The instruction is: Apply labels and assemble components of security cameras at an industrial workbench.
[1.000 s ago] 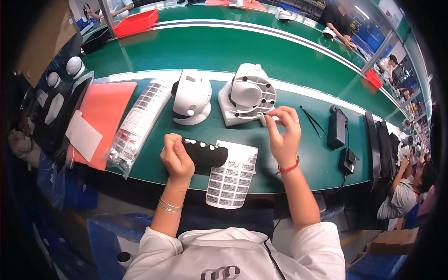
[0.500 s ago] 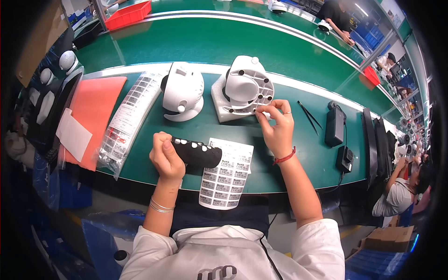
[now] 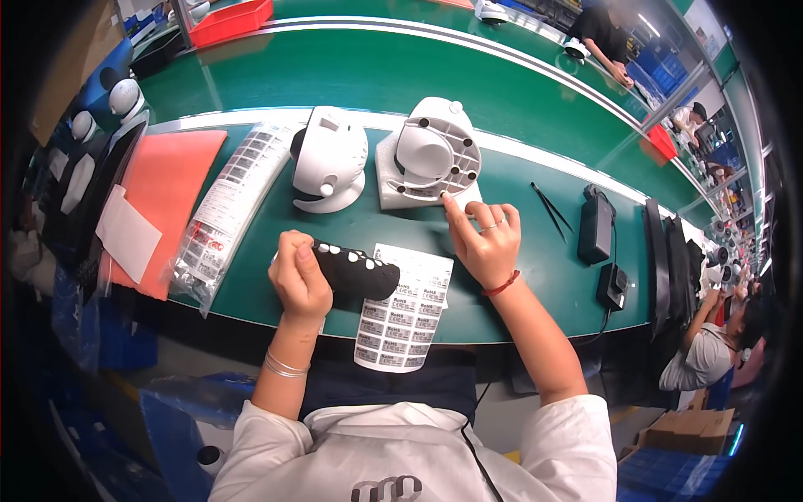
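Note:
My left hand (image 3: pixel 299 272) is closed round a curled black sheet (image 3: pixel 360 274) with a row of white round spots along its upper edge. My right hand (image 3: pixel 485 238) has its index finger stretched out, the tip pressing on the lower rim of an upturned white camera base (image 3: pixel 458 155); the other fingers are loosely bent. Several dark round pads dot that ribbed underside. Whatever lies under the fingertip is hidden. The camera rests on a white foam block (image 3: pixel 393 180). Left of it stands a second white camera (image 3: pixel 330 159). A label sheet (image 3: pixel 397 330) overhangs the table edge below the black sheet.
Tweezers (image 3: pixel 552 209), a black power adapter (image 3: pixel 595 226) and a smaller black device (image 3: pixel 613 286) lie to the right. At left are bagged label sheets (image 3: pixel 234 209) and an orange sheet (image 3: pixel 159 226) with white paper. Beyond runs a green conveyor (image 3: pixel 335 71); co-workers sit farther off.
My right hand has moved slightly down and left, from a thumb-and-finger pinch at the base's rim to pressing with the index finger. My left hand still holds the black sheet.

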The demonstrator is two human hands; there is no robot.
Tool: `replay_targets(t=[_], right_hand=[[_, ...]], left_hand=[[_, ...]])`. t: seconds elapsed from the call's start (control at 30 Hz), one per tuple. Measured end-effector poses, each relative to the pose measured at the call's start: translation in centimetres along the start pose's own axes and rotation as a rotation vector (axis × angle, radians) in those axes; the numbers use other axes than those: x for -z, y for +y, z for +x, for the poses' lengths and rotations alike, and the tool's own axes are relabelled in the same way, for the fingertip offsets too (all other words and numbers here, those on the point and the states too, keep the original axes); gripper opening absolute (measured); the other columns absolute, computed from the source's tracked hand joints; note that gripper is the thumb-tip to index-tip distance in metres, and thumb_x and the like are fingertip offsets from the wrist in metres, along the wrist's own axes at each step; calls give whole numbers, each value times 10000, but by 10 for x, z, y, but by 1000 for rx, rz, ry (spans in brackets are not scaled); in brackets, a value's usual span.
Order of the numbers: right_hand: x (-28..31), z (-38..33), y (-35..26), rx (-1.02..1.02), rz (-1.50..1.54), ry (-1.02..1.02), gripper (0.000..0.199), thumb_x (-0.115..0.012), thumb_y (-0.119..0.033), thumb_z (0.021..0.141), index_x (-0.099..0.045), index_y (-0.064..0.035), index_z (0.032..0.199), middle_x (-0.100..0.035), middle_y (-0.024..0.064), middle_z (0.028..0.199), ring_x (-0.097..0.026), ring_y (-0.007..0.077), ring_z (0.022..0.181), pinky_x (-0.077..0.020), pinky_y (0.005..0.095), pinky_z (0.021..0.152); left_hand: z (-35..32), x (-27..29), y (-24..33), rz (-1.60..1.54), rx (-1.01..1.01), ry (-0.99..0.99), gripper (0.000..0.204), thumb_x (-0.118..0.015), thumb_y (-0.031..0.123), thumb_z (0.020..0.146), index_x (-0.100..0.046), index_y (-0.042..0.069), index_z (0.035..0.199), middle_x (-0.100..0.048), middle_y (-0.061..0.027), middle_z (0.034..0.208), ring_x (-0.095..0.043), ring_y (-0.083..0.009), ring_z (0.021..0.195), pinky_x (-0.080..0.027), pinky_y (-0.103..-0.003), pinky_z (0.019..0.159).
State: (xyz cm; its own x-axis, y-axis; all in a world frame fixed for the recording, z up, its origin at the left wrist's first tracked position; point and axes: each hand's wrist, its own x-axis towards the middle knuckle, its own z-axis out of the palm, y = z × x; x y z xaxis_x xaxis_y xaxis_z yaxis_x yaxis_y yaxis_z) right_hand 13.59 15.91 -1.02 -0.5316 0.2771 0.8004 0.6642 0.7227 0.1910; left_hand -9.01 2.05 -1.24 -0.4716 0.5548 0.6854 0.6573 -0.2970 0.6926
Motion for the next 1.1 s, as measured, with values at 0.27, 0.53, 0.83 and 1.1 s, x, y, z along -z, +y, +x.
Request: replay_targets(t=[0.27, 0.53, 0.83, 1.1], right_hand=[[-8, 10, -2, -54, 246, 45, 324, -751, -76, 722, -726, -184, 1027, -612, -5, 846, -589, 180, 696, -473, 345, 681], [-6, 11, -8, -659, 821, 14, 116, -713, 19, 810, -698, -5, 922, -673, 73, 828, -641, 133, 726, -510, 223, 668], [-3, 22, -21, -621, 674, 26, 97, -713, 10, 801, -684, -30, 884, -608, 82, 854, -615, 178, 718, -510, 270, 600], [-11, 18, -15, -655, 758, 26, 103, -726, 4, 793, -716, -44, 883, -566, 65, 841, -581, 149, 724, -501, 256, 578]], left_hand=[[6, 2, 5, -2, -62, -21, 209, -447, 113, 990, -504, 0, 823, -516, -117, 657, -510, -245, 531, -410, -330, 511], [56, -19, 37, 215, -98, -529, 228, -590, 156, 908, -598, 111, 1131, -639, -106, 650, -638, -301, 570, -496, -390, 511], [78, -55, 21, 397, -116, -764, 313, -507, 228, 934, -635, 161, 1211, -672, -165, 740, -648, -361, 662, -517, -479, 617], [76, -62, 12, 341, -142, -753, 265, -518, 211, 910, -686, 161, 1109, -683, -148, 758, -658, -348, 689, -523, -466, 631]])
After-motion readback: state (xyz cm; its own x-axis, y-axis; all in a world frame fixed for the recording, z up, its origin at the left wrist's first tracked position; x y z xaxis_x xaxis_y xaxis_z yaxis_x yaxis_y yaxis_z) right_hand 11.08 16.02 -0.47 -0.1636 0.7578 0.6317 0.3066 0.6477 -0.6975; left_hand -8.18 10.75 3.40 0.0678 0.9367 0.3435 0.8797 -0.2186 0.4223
